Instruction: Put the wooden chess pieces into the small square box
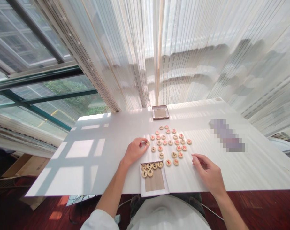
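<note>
My left hand [135, 150] is closed in a pinch on a round Chinese chess piece [147, 142] with a black character, at the left edge of a scattered group of pieces. My right hand [208, 174] rests at the table to the right of the group, loosely curled, with nothing visible in its fingers. Several wooden discs with red or black characters, such as a red piece [168, 162], lie spread between the hands. In front of me an open box tray [154, 188] holds several black-character pieces in two rows at its far left.
The box's other half, a shallow lid [160, 112], stands at the far edge of the white table [111, 179]. A blurred-out object [227, 135] lies at the right. Sheer curtains [188, 64] hang behind the table. A cardboard box [25, 166] sits on the floor at left.
</note>
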The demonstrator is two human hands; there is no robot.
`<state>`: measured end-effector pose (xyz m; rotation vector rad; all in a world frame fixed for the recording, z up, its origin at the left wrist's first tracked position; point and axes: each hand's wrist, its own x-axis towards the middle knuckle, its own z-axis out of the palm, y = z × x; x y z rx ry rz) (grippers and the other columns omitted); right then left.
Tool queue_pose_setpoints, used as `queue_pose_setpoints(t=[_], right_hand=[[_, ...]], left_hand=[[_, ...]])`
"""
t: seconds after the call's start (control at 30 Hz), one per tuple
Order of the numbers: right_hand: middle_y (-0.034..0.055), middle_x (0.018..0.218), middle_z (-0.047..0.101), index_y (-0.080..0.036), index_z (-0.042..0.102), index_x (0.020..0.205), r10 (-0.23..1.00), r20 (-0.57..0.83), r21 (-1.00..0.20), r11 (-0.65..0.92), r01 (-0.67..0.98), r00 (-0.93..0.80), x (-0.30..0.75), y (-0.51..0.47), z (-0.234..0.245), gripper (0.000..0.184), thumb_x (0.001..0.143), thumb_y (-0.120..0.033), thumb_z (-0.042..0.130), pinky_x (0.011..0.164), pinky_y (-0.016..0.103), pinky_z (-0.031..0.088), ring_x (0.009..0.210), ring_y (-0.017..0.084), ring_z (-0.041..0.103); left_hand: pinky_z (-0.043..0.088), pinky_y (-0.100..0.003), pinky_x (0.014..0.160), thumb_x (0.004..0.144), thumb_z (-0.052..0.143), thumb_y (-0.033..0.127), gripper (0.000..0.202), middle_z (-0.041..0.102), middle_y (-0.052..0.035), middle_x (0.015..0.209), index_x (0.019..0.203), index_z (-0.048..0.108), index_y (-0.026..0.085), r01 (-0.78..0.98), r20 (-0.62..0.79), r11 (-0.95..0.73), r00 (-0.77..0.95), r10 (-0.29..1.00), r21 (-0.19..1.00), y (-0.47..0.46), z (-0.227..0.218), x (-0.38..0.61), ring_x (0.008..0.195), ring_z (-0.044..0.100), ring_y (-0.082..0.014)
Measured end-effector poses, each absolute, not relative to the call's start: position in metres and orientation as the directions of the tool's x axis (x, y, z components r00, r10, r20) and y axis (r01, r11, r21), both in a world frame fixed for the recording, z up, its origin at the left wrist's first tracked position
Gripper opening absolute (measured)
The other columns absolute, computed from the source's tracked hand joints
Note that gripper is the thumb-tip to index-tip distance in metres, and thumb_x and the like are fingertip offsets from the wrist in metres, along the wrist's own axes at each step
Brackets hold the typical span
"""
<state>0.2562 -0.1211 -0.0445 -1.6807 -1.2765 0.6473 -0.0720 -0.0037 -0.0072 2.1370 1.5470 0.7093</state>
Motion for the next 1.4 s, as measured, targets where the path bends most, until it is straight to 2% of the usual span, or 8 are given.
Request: queue_pose_setpoints(t=[0.27, 0.53, 0.63, 0.73, 0.9, 1.1, 1.27, 1.4], right_hand=[[0.0052, 0.096, 0.077, -0.023, 0.072, 0.102, 0.937, 0.105, -0.88, -0.068, 0.47, 0.332, 0.257, -0.122, -0.045, 0.03, 0.091, -0.049, 0.061, 0.08, 0.036, 0.057, 0.081, 0.024, 0.074], [0.0048, 0.094, 0.076, -0.024, 0.072, 0.101, 0.929, 0.108, -0.88, -0.077, 0.468, 0.355, 0.251, -0.123, -0.036, 0.03, 0.09, -0.049, 0.062, 0.079, 0.034, 0.057, 0.08, 0.023, 0.073], [0.0043, 0.089, 0.075, -0.023, 0.072, 0.101, 0.936, 0.14, -0.878, -0.035, 0.478, 0.324, 0.242, -0.125, -0.03, 0.028, 0.092, -0.047, 0.061, 0.078, 0.034, 0.057, 0.08, 0.023, 0.072], [0.0046, 0.089, 0.075, -0.024, 0.07, 0.103, 0.962, 0.184, -0.885, 0.074, 0.459, 0.2, 0.226, -0.127, -0.021, 0.024, 0.094, -0.043, 0.06, 0.081, 0.035, 0.057, 0.081, 0.022, 0.071], [0.0063, 0.102, 0.074, -0.025, 0.069, 0.109, 0.98, 0.195, -0.939, 0.176, 0.295, 0.035, 0.199, -0.127, -0.01, 0.022, 0.092, -0.039, 0.064, 0.086, 0.038, 0.059, 0.089, 0.023, 0.072], [0.0086, 0.104, 0.074, -0.022, 0.068, 0.11, 0.996, 0.091, -0.994, 0.089, 0.067, 0.017, 0.182, -0.123, -0.008, 0.029, 0.091, -0.044, 0.066, 0.087, 0.038, 0.062, 0.095, 0.025, 0.073], [0.0066, 0.098, 0.074, -0.022, 0.07, 0.104, 0.999, 0.05, -0.998, 0.05, 0.025, -0.001, 0.183, -0.125, -0.004, 0.027, 0.091, -0.045, 0.065, 0.082, 0.036, 0.063, 0.087, 0.023, 0.074], [0.0067, 0.096, 0.076, -0.022, 0.071, 0.102, 0.996, -0.003, -0.996, -0.011, 0.091, 0.087, 0.2, -0.126, -0.007, 0.029, 0.09, -0.048, 0.065, 0.08, 0.037, 0.064, 0.081, 0.023, 0.076]], left_hand=[[0.055, -0.029, 0.078, 0.087, 0.063, 0.027, 0.016, 0.07, -0.0016, 0.102, 0.103, 0.067, 0.025, 0.685, 0.212, -0.341, 0.269, 0.94, 0.644, -0.008, -0.001, -0.068, 0.081, 0.066, -0.015], [0.06, -0.031, 0.081, 0.086, 0.066, 0.023, 0.022, 0.064, -0.0056, 0.107, 0.108, 0.067, 0.021, 0.381, 0.33, -0.447, 0.334, 0.883, 0.81, -0.028, 0.022, -0.052, 0.09, 0.066, -0.016], [0.061, -0.031, 0.081, 0.087, 0.066, 0.022, 0.023, 0.064, -0.0068, 0.109, 0.11, 0.068, 0.021, 0.298, 0.322, -0.453, 0.399, 0.859, 0.84, -0.042, 0.029, -0.04, 0.092, 0.066, -0.0163], [0.062, -0.031, 0.079, 0.086, 0.068, 0.023, 0.024, 0.064, -0.0077, 0.11, 0.11, 0.069, 0.021, 0.26, 0.297, -0.438, 0.443, 0.846, 0.861, -0.056, 0.032, -0.029, 0.087, 0.066, -0.0151], [0.061, -0.032, 0.083, 0.085, 0.072, 0.026, 0.023, 0.068, -0.0074, 0.108, 0.109, 0.071, 0.023, 0.263, 0.267, -0.428, 0.481, 0.835, 0.865, -0.074, 0.035, -0.016, 0.088, 0.068, -0.0168], [0.06, -0.031, 0.08, 0.086, 0.072, 0.031, 0.021, 0.072, -0.004, 0.1, 0.106, 0.069, 0.024, 0.252, 0.255, -0.404, 0.469, 0.846, 0.879, -0.085, 0.035, -0.007, 0.086, 0.069, -0.0171], [0.058, -0.032, 0.087, 0.086, 0.072, 0.03, 0.024, 0.071, -0.0045, 0.108, 0.109, 0.067, 0.025, 0.294, 0.266, -0.44, 0.482, 0.835, 0.848, -0.085, 0.032, -0.02, 0.097, 0.067, -0.0189], [0.056, -0.031, 0.08, 0.092, 0.062, 0.028, 0.015, 0.07, -0.0034, 0.105, 0.106, 0.067, 0.026, 0.516, 0.201, -0.351, 0.324, 0.924, 0.781, -0.081, 0.023, -0.054, 0.089, 0.066, -0.0172]])
